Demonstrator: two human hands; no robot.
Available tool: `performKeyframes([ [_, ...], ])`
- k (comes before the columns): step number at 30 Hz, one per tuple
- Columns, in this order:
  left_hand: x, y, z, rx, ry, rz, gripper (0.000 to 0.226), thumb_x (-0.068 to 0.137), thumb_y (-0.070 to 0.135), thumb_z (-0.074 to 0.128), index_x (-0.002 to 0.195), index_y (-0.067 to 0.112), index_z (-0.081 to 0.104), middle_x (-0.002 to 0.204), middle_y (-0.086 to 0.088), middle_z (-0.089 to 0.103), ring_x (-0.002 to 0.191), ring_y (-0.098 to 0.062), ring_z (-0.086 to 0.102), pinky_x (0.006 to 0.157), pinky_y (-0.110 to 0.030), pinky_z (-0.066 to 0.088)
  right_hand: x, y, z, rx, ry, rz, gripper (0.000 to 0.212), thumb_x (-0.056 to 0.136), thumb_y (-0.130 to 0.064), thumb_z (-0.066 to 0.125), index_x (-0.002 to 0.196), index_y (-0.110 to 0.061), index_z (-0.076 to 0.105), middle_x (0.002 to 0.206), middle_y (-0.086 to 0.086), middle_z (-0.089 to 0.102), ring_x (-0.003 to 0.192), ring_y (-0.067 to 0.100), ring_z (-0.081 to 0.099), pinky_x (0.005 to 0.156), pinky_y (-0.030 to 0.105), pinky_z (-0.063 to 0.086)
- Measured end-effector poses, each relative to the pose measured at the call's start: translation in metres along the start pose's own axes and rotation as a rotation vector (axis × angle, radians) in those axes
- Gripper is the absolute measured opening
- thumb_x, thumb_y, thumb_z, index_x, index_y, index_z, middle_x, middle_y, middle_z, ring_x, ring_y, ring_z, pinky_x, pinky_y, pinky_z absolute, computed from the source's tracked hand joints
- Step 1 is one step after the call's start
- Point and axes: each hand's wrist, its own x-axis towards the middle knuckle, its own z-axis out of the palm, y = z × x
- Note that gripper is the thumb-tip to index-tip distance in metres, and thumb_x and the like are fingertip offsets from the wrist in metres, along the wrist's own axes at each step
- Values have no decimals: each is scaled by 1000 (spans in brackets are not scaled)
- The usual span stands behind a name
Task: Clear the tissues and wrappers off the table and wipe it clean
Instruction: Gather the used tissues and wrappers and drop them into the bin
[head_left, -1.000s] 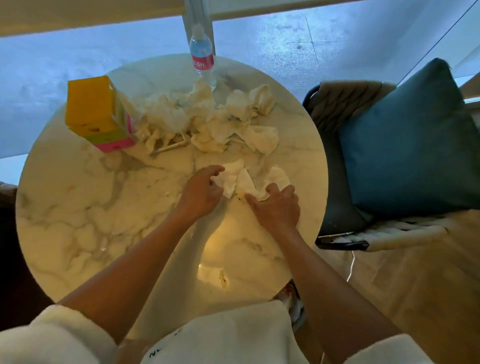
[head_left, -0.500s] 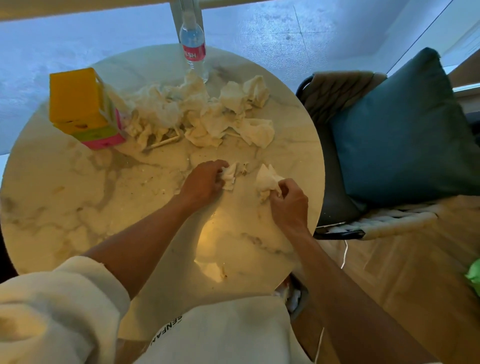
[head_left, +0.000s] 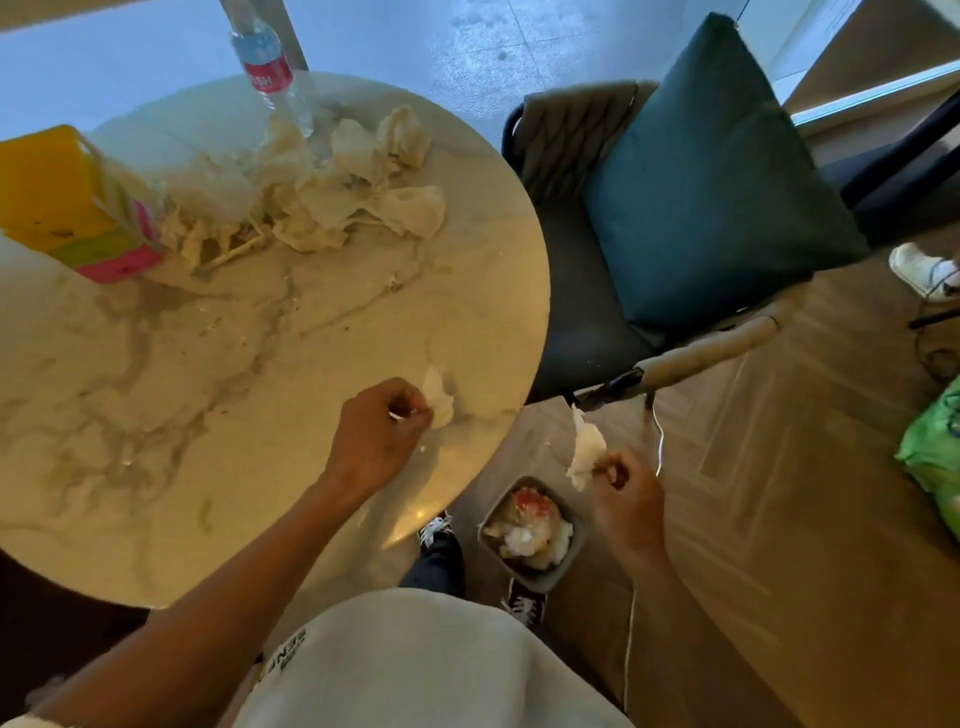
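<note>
My left hand (head_left: 376, 436) pinches a crumpled white tissue (head_left: 437, 397) just above the near right part of the round marble table (head_left: 218, 395). Off the table's edge, my right hand (head_left: 626, 496) holds another crumpled tissue (head_left: 584, 452) over the wooden floor, a little above and right of a small grey bin (head_left: 571, 564) that holds tissues and wrappers. A heap of crumpled tissues (head_left: 311, 192) lies across the far part of the table. Crumbs and specks dot the marble between the heap and my hands.
A yellow and pink tissue box (head_left: 67, 202) stands at the table's far left. A water bottle (head_left: 270, 73) stands at the far edge. A dark chair with a teal cushion (head_left: 711, 182) is right of the table. A green bag (head_left: 935, 457) lies far right.
Both hands lifted their tissues from the table's middle. My right hand swung right, off the table, to above the bin. My left hand drew back toward the near right edge.
</note>
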Motion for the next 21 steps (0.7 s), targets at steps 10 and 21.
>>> performKeyframes([
  [10,-99,15,121,-63,-233,-108,9,86,14,69,88,21,73,84,8,71,79,-3,65,76,-15,51,-30,138,-33,-155,-163,174,23,90,-13,57,96,-32,68,89,-5,70,63,8,59,56,23,43],
  [21,-105,-47,242,105,-519,-319,31,92,23,60,122,21,64,123,2,64,106,-6,59,94,-23,47,-18,230,-15,-90,-255,362,27,92,-14,58,118,-15,66,120,3,65,103,17,62,89,36,53],
])
